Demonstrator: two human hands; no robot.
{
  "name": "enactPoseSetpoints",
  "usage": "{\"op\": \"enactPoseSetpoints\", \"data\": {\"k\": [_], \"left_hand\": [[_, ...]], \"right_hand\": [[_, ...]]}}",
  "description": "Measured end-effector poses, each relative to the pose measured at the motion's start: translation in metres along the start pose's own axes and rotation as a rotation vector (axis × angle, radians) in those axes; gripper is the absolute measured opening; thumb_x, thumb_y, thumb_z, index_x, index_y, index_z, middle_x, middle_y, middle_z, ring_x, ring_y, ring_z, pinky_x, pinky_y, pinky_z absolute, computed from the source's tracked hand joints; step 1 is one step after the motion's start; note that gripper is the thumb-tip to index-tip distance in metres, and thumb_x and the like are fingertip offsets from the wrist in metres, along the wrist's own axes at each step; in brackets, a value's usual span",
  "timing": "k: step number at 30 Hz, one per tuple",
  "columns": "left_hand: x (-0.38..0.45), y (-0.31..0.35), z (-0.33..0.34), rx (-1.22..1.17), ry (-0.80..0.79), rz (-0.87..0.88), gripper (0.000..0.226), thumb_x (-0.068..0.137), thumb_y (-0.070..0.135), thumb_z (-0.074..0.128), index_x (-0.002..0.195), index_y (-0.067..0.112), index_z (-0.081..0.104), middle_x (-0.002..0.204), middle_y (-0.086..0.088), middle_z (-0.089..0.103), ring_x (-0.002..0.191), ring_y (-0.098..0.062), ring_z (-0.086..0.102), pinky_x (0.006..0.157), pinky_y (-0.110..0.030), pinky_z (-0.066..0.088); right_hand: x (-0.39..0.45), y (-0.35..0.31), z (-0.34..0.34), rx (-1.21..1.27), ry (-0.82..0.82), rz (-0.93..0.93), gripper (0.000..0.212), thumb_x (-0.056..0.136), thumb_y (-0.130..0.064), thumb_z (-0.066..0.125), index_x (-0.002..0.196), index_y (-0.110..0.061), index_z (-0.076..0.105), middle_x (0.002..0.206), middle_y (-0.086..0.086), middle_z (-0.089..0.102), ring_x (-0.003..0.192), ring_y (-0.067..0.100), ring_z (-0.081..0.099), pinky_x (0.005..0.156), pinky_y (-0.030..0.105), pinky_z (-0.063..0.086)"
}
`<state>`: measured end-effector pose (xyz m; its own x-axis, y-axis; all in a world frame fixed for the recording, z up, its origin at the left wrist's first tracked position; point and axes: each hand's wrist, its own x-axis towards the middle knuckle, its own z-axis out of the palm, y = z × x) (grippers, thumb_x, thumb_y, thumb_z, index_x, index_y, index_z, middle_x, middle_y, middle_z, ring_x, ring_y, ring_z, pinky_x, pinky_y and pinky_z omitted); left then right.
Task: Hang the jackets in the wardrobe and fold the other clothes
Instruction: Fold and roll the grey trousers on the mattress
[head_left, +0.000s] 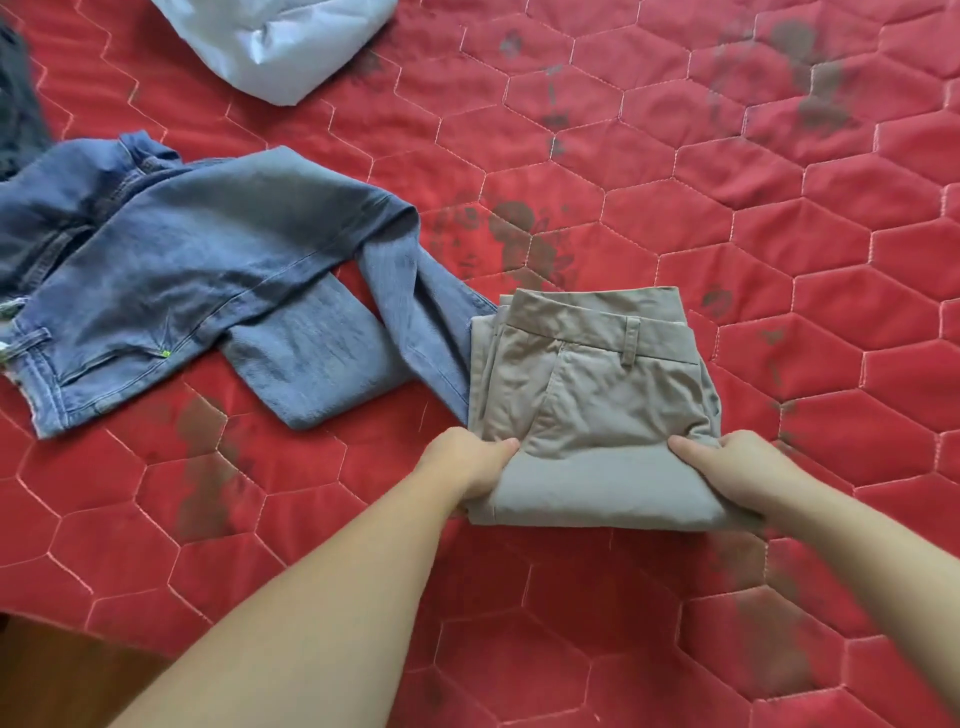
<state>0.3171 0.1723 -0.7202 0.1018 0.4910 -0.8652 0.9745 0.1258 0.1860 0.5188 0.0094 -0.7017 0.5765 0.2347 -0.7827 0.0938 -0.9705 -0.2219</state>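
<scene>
A pair of khaki trousers (592, 395) lies folded into a compact square on the red quilted bed cover (779, 218), waistband up. My left hand (475, 462) grips its near left corner, thumb on top. My right hand (737, 470) grips the near right corner the same way. Blue jeans (182, 291) lie crumpled and unfolded to the left, one leg reaching the khaki bundle's left edge. A pale blue-white garment (275, 41) sits at the top edge, partly cut off.
A dark garment (15, 98) shows at the far left edge. The bed's near left corner ends over a brown floor (62, 675). Red quilt stretches to the right and behind the folded trousers.
</scene>
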Motion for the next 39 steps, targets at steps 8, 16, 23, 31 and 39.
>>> {"op": "enactPoseSetpoints", "data": {"k": [8, 16, 23, 31, 39], "left_hand": [[-0.067, -0.049, 0.009, 0.172, 0.413, 0.670, 0.074, 0.071, 0.079, 0.051, 0.135, 0.045, 0.036, 0.145, 0.002, 0.038, 0.126, -0.022, 0.042, 0.102, -0.041, 0.036], [-0.076, -0.032, 0.021, 0.817, 0.133, 1.110, 0.046, 0.079, 0.031, 0.060, 0.124, 0.027, 0.054, 0.118, 0.003, 0.064, 0.107, -0.026, 0.063, 0.080, -0.036, 0.051], [-0.069, 0.014, -0.006, 0.590, -0.414, 0.785, 0.011, 0.081, 0.032, 0.068, 0.075, 0.026, 0.060, 0.069, 0.004, 0.069, 0.065, -0.012, 0.062, 0.058, -0.023, 0.044], [-0.022, 0.003, -0.029, -0.149, -0.751, 0.377, 0.027, 0.065, 0.014, 0.076, 0.092, 0.014, 0.073, 0.088, 0.001, 0.075, 0.078, -0.010, 0.070, 0.069, -0.021, 0.053], [-0.027, -0.035, 0.004, -0.893, -0.457, 0.305, 0.042, 0.074, 0.030, 0.070, 0.114, 0.015, 0.068, 0.111, -0.005, 0.073, 0.099, -0.020, 0.070, 0.086, -0.038, 0.057]], "right_hand": [[-0.040, 0.034, 0.013, 0.102, -0.084, 0.066, 0.040, 0.084, -0.044, 0.068, 0.087, -0.004, 0.069, 0.081, 0.011, 0.071, 0.069, 0.023, 0.065, 0.058, 0.030, 0.044], [-0.041, 0.043, -0.016, -0.108, -0.218, 0.109, 0.041, 0.081, -0.049, 0.069, 0.092, -0.009, 0.068, 0.085, 0.003, 0.070, 0.077, 0.019, 0.065, 0.062, 0.029, 0.045], [-0.092, 0.039, -0.041, -0.436, -0.139, -0.470, 0.070, 0.062, -0.090, 0.041, 0.112, -0.043, 0.048, 0.116, -0.028, 0.045, 0.106, -0.002, 0.053, 0.091, 0.027, 0.044], [-0.047, 0.022, -0.048, -0.117, -0.476, -0.477, 0.031, 0.057, -0.022, 0.067, 0.087, -0.027, 0.066, 0.071, -0.006, 0.063, 0.061, 0.009, 0.058, 0.053, 0.029, 0.046], [0.006, 0.028, -0.027, 0.650, -0.508, -0.200, 0.049, 0.059, -0.011, 0.077, 0.106, -0.004, 0.071, 0.104, 0.018, 0.072, 0.085, 0.026, 0.071, 0.070, 0.032, 0.057]]}}
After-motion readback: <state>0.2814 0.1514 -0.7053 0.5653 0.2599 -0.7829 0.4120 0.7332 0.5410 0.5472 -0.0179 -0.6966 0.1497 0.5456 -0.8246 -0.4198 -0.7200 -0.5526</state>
